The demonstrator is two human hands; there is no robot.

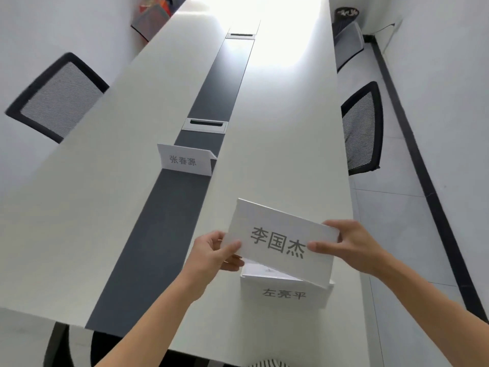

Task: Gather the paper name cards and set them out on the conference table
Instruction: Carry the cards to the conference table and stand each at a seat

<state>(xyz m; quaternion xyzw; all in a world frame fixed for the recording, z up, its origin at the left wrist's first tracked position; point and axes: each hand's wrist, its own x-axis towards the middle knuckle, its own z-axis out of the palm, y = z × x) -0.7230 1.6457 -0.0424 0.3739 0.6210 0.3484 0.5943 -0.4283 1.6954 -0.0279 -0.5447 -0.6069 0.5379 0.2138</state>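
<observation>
Now left hand (211,251) and right hand (349,245) pinch name card (280,242) ends, seemingly above standing card (284,292).

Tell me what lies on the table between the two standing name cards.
Head view: only bare tabletop separates the far card from the near card.

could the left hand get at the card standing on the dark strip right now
Probably not at once: the left hand is busy pinching one end of the held card. The way to the standing card over the table looks open once it lets go.
</observation>
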